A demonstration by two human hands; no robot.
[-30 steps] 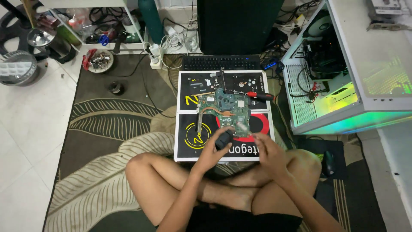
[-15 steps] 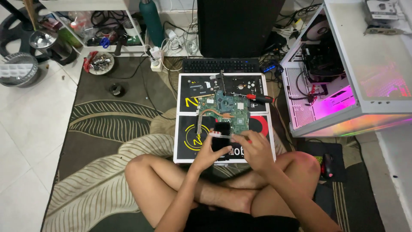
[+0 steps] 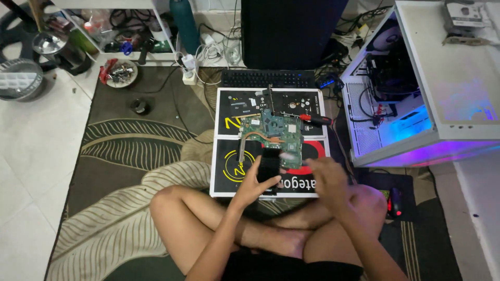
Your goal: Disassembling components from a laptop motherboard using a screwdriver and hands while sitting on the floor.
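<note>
- Under me, I see a big dark rug (image 3: 130,151) with pale leaf shapes, spread on a white tile floor (image 3: 26,171). I sit on it with my legs crossed.
- On my right stands a white computer case (image 3: 442,99) with a clear side, glowing blue and purple inside.
- Straight ahead is a tall black box (image 3: 289,31), and a black keyboard (image 3: 268,79) lies flat in front of it.
- Just past my knees lies a flat black board (image 3: 234,156) with yellow, white and red marks. It is my work pad.
- On that pad rests a green circuit board (image 3: 276,130) with a copper pipe bent across it.
- My left hand (image 3: 255,182) grips a small black flat block (image 3: 269,164). My fingers and thumb are clamped on its sides. The block sits over the near edge of the green board, just touching or just above it; I cannot tell which.
- My right hand (image 3: 328,177) is blurry. It hangs over the pad, just right of the block. I cannot tell if its fingers are apart or together.
- A red-handled screwdriver (image 3: 315,119) lies on the pad, right of the green board.
- A black mouse (image 3: 395,201) with a red light sits by my right knee.
- A round dish (image 3: 121,73) of small bits sits far off to the left.
</note>
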